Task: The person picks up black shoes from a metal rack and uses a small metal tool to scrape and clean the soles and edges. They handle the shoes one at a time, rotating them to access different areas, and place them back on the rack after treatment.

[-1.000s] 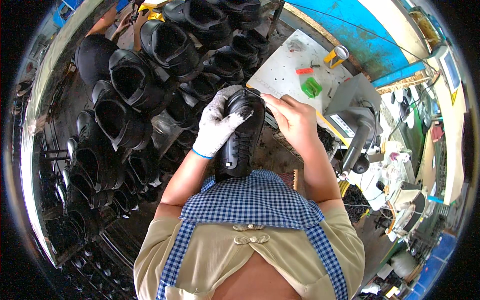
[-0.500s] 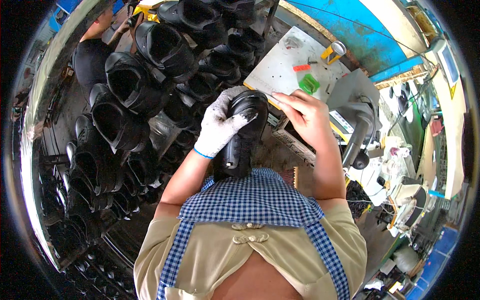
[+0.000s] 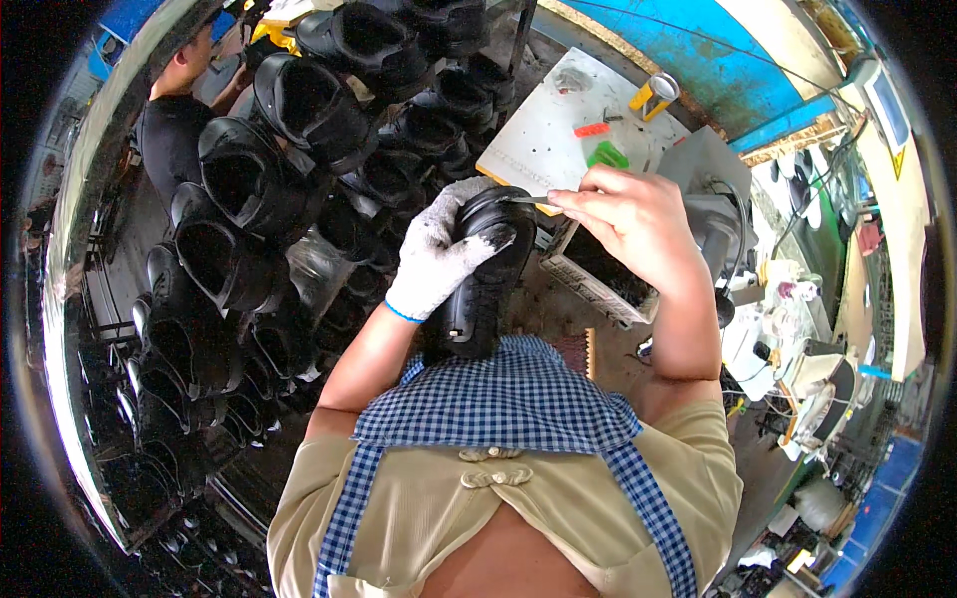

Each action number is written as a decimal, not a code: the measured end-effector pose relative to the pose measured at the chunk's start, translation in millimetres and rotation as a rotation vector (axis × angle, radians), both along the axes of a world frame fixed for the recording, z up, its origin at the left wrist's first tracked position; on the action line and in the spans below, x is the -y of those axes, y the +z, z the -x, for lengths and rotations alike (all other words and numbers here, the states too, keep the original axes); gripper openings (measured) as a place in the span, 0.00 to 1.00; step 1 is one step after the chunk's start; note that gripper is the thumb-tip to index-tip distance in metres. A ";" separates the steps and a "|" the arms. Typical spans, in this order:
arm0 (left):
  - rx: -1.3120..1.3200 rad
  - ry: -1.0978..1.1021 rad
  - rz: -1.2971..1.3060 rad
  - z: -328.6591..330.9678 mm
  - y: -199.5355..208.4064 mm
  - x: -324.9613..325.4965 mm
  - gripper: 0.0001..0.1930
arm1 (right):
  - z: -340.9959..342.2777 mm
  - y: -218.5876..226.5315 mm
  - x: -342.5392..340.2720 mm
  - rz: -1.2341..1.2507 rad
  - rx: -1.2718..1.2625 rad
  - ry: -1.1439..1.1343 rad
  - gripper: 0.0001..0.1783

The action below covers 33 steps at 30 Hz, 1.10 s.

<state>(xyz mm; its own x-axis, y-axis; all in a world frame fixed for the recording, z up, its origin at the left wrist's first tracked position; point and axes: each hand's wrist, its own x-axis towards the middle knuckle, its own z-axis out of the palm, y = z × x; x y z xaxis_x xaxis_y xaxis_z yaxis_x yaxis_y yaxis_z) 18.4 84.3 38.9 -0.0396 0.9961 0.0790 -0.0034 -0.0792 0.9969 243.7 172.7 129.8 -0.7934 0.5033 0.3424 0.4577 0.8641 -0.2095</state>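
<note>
A black shoe [image 3: 486, 284] stands upright in front of my blue checked apron, its lower end against the cloth. My left hand [image 3: 439, 249], in a white knit glove with a dark-stained thumb, grips the shoe around its upper end. Bare, my right hand [image 3: 628, 217] pinches a thin, dark, blade-like tool [image 3: 530, 200]. The tool's tip reaches the shoe's upper end, close to the edge of the sole. Whether it presses in or only touches there, I cannot tell.
Racks with many black shoes [image 3: 239, 169] fill the left side. Beyond them a person [image 3: 174, 130] works. Ahead stands a white tabletop [image 3: 538, 130] with a yellow cup [image 3: 655, 96], a red piece [image 3: 592, 130] and a green piece [image 3: 607, 155]. A grey machine [image 3: 703, 169] is at the right.
My right hand has turned, its elbow swung outward, and the tool's tip now lies farther over the shoe's end. The left hand keeps its hold. The view has shifted slightly.
</note>
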 end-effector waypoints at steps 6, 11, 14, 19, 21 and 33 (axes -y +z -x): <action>-0.007 0.025 -0.027 0.0 -5.9 1.9 0.29 | 9.2 -3.3 -0.6 -0.017 -0.047 0.043 0.10; -0.005 0.017 -0.037 1.8 -5.6 1.7 0.29 | -0.6 -1.1 -2.1 -0.005 -0.021 0.012 0.10; 0.033 -0.013 0.036 -4.4 2.2 3.8 0.32 | 10.0 -4.5 -0.1 0.005 -0.041 0.042 0.10; -0.072 -0.042 0.011 -2.1 -1.0 1.2 0.31 | -0.5 -5.5 -5.4 0.054 -0.046 -0.001 0.09; 0.034 -0.033 -0.005 -0.7 -6.9 0.2 0.32 | -10.0 -6.1 -7.6 0.095 -0.047 -0.038 0.10; 0.311 0.007 -0.055 17.0 -3.1 -4.3 0.29 | -21.5 -57.7 24.6 0.424 -0.448 -0.171 0.22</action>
